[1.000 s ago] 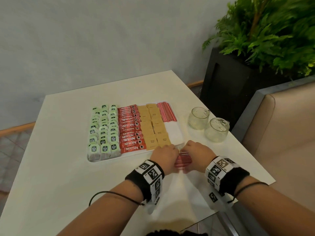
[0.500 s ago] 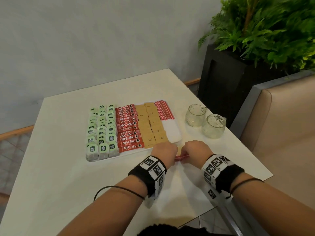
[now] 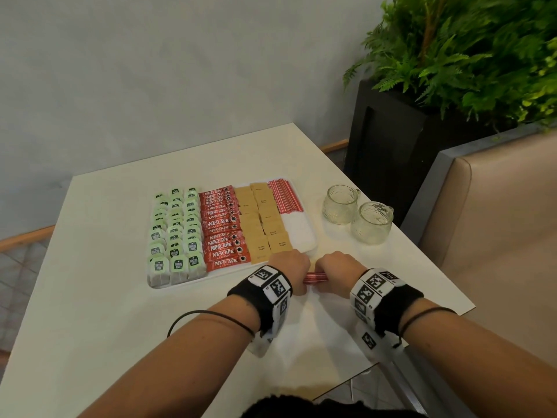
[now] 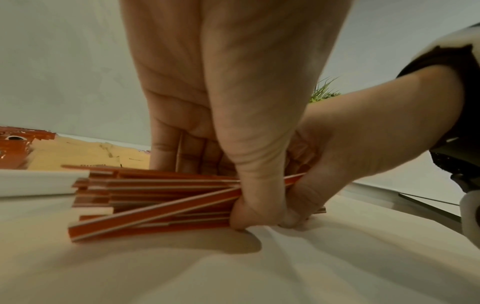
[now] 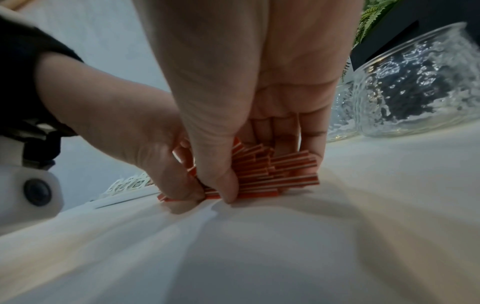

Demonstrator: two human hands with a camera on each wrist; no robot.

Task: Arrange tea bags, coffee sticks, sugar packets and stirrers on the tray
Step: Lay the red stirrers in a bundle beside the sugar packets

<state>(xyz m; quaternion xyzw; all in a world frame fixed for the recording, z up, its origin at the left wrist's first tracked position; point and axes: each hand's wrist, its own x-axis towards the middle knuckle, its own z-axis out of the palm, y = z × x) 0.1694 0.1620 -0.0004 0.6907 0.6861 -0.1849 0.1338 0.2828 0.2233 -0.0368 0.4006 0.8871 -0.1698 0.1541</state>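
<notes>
Both hands sit on the counter (image 3: 90,297) just in front of the white tray (image 3: 304,236), and between them lies a loose bundle of red-and-white stirrers (image 3: 315,279): the left hand (image 3: 291,268) has thumb and curled fingers pinched round one end, the right hand (image 3: 337,271) round the other, so each grip is narrow and holds the bundle. The step in hand looks like squaring these stirrers before they go into the bare near-right part of the tray, in front of the stirrers already on the tray (image 3: 283,196). To do it well, I would keep the bundle pressed to the counter, tap both ends flush, and roll the crossed pieces parallel before lifting, since a loose pinch would likely let sticks slide out. The head view gives the layout: tea bags (image 3: 174,230) on the tray's left, Nescafe coffee sticks (image 3: 224,230) next, brown sugar packets (image 3: 263,224) beside them, two glass jars (image 3: 357,214) to the tray's right. It hides the bundle's condition. The left wrist view shows one stick lying diagonally across the others and uneven ends; the right wrist view shows the opposite ends fanned out and staggered beneath the fingers.
</notes>
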